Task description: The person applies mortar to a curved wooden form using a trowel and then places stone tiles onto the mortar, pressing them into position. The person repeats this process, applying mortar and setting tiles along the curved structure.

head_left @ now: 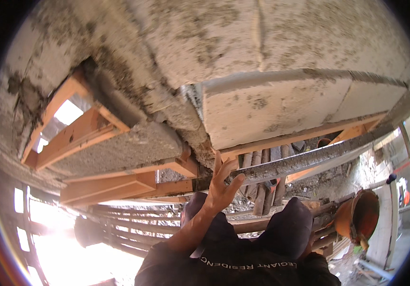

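My left hand [221,186] reaches up in the middle with its fingers apart, holding nothing that I can see. Its fingertips are at the end of an orange-brown wooden frame [305,135], by the lower corner of a pale block [271,107]; whether they press on it I cannot tell. Beside the thumb begins a long bar crusted with mortar [305,161], which runs off to the right. Rough grey mortar [186,119] fills the joint above the fingers. My right hand is out of sight, somewhere beyond my right knee.
A second wooden frame [74,138] is set in the wall at left. Long poles [138,221] cross below my legs. An orange bucket [357,217] stands at the right, its inside dirty. Several round logs [262,190] lie beyond my knees, over rubble.
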The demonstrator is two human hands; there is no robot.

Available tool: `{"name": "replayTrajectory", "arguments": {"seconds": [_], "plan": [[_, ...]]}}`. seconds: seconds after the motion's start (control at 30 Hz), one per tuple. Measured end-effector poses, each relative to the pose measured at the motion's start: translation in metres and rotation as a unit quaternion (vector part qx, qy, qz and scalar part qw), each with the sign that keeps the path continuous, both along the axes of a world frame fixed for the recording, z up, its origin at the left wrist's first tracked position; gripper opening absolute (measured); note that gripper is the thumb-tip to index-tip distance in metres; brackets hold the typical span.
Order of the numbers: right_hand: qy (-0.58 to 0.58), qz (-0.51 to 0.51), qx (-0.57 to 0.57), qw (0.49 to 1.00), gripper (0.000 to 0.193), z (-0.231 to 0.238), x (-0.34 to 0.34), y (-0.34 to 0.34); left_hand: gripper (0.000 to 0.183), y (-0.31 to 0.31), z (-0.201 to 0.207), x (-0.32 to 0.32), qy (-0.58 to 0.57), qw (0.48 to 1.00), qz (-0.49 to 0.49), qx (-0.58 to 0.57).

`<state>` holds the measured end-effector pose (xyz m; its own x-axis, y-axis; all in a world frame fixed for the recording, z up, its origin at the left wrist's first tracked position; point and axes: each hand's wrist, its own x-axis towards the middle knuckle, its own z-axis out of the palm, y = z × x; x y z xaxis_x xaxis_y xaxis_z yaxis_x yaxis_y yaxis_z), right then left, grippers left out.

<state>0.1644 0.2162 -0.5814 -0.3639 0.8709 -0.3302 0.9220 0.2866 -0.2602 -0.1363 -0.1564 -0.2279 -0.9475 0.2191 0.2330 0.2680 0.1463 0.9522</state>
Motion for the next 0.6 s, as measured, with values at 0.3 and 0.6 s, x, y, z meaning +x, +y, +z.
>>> {"name": "replayTrajectory", "arguments": {"seconds": [0.3, 0.6], "plan": [[-0.008, -0.025, -0.011, 1.000, 0.037, -0.021, 0.012, 0.000, 0.042, 0.009, -0.009, 0.000, -0.020, 1.000, 0.018, -0.010], [-0.049, -0.006, -0.071, 0.996, 0.047, -0.006, -0.001, 0.010, 0.037, 0.004, -0.023, -0.004, 0.084, 0.991, 0.043, -0.098]]}}
